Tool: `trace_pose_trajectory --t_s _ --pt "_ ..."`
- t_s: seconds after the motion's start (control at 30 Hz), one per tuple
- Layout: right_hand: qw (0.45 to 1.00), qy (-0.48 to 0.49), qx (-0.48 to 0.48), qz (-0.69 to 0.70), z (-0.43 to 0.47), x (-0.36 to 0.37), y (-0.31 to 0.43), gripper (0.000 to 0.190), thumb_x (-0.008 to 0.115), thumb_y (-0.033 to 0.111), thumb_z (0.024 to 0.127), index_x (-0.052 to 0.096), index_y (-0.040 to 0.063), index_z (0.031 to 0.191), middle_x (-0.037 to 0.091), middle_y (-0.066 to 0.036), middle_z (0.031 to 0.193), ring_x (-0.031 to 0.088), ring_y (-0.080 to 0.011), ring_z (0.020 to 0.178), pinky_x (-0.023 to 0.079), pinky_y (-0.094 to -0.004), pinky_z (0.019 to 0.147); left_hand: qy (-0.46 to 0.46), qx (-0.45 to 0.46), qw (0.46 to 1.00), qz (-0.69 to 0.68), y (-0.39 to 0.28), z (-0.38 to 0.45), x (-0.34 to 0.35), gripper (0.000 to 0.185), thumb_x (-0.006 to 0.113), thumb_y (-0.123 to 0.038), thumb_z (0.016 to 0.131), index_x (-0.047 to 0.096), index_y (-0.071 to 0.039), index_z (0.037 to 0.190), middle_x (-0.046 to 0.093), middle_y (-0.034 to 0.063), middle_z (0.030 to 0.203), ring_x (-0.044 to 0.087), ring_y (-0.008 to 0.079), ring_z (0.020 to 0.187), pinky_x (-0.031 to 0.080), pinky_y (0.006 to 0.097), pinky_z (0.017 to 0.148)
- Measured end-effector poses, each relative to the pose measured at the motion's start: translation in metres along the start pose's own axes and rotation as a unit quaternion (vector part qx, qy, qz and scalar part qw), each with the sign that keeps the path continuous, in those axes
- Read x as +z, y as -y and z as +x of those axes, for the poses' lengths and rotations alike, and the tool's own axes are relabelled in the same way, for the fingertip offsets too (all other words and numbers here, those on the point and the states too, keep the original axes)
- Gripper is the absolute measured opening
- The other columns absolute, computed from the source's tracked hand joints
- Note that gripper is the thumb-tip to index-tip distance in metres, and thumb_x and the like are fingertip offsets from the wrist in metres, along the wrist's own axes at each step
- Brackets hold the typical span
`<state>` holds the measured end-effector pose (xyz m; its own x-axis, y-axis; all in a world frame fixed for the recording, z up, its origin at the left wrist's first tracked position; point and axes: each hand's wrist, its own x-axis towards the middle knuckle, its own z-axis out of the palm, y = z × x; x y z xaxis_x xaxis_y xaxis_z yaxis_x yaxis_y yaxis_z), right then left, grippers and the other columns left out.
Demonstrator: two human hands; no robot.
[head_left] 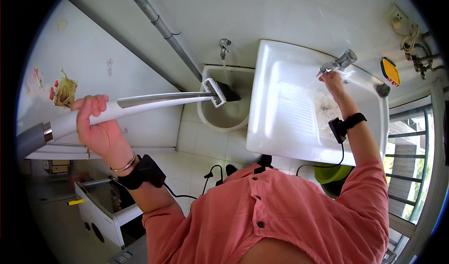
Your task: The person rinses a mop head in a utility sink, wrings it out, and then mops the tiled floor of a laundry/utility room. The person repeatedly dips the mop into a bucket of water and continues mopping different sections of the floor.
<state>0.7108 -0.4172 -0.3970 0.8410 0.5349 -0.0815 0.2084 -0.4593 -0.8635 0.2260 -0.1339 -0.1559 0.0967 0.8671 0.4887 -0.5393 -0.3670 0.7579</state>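
Note:
My left hand (96, 123) is closed around the thick white handle of a mop (140, 108). The mop's white plastic head with dark material on it (219, 93) hangs over a small ceramic mop basin (226, 125), where water runs from a wall tap (223, 48). On the right, my right hand (330, 78) is at the spout of a chrome faucet (338, 64) above a white laundry sink with a ribbed washboard (293, 102). Water splashes by its fingers, and the faucet partly hides them. Water also moves in the sink's deeper part.
A grey pipe (158, 22) runs down the wall beside the basin. A yellow and black soap dish (390, 71) and a grey scouring ball (382, 90) are at the sink's right. A green bucket or basin (328, 173) is beneath the sink. A barred window (407, 155) is at right.

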Motion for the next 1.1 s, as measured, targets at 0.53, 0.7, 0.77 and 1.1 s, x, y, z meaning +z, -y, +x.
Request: trace_pose_trajectory --t_s 0.53,0.7,0.77,1.1 --pt "0.994 0.001 0.020 0.108 0.021 -0.005 -0.023 0.020 0.048 0.014 0.093 0.063 0.002 0.088 0.063 -0.004 0.080 0.061 -0.0131 0.072 0.051 -0.0276 0.072 0.013 -0.035 0.999 -0.033 0.051 0.116 0.059 0.014 0.058 0.007 0.072 0.046 -0.001 0.070 0.040 0.0049 0.062 0.042 0.0175 0.058 0.041 0.0303 0.062" --pt "0.987 -0.025 0.050 0.147 0.028 -0.011 -0.021 0.019 0.046 0.013 0.093 0.061 0.004 0.089 0.063 -0.003 0.080 0.061 -0.0133 0.071 0.052 -0.0281 0.071 0.050 0.031 0.996 0.071 0.061 0.127 0.080 0.015 0.060 0.006 0.072 0.046 0.000 0.069 0.044 0.0069 0.061 0.047 0.0197 0.058 0.042 0.0312 0.059" --pt "0.986 -0.027 0.050 0.159 0.029 -0.011 -0.019 0.018 0.046 0.014 0.093 0.061 0.004 0.091 0.064 -0.004 0.081 0.062 -0.0138 0.072 0.052 -0.0277 0.072 0.035 0.024 0.997 0.065 0.066 0.133 0.085 0.016 0.060 0.005 0.072 0.046 0.000 0.069 0.045 0.0068 0.061 0.049 0.0202 0.059 0.043 0.0313 0.059" --pt "0.978 -0.027 0.180 0.104 0.018 -0.018 0.001 0.025 0.053 0.030 0.090 0.063 0.010 0.101 0.067 -0.003 0.091 0.065 -0.0165 0.085 0.037 -0.0484 0.084 -0.025 0.038 0.987 0.157 0.086 0.163 0.086 0.015 0.060 0.005 0.070 0.048 -0.001 0.075 0.051 0.0066 0.068 0.053 0.0188 0.064 0.045 0.0300 0.064"
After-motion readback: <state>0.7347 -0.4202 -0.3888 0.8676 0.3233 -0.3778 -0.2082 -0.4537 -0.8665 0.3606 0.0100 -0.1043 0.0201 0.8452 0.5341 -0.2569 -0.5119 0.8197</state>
